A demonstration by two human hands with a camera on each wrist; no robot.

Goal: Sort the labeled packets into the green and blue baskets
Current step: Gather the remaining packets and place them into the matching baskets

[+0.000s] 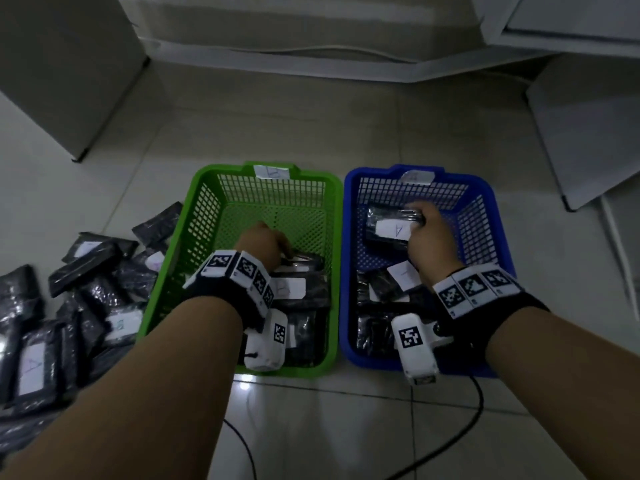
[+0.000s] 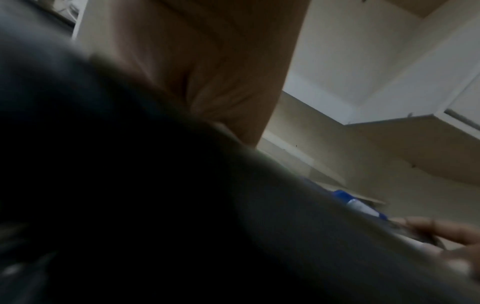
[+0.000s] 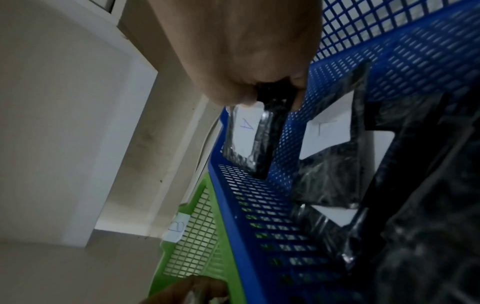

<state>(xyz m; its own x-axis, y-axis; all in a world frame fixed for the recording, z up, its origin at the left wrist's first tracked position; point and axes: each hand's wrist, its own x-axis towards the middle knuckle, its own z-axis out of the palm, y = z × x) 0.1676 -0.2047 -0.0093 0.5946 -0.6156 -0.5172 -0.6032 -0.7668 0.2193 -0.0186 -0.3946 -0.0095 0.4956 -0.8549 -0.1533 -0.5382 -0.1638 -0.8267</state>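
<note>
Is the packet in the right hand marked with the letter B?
No, the packet that the right hand grips over the blue basket has a white label with a handwritten A.

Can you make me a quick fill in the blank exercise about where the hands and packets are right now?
1. The right hand grips a packet whose label shows the letter ____.
2. That packet is inside the ____ basket.
3. The left hand reaches into the ____ basket.
4. The unsorted pile of packets lies on the floor beside the ____ basket.

Missing words: A; blue; green; green
</note>
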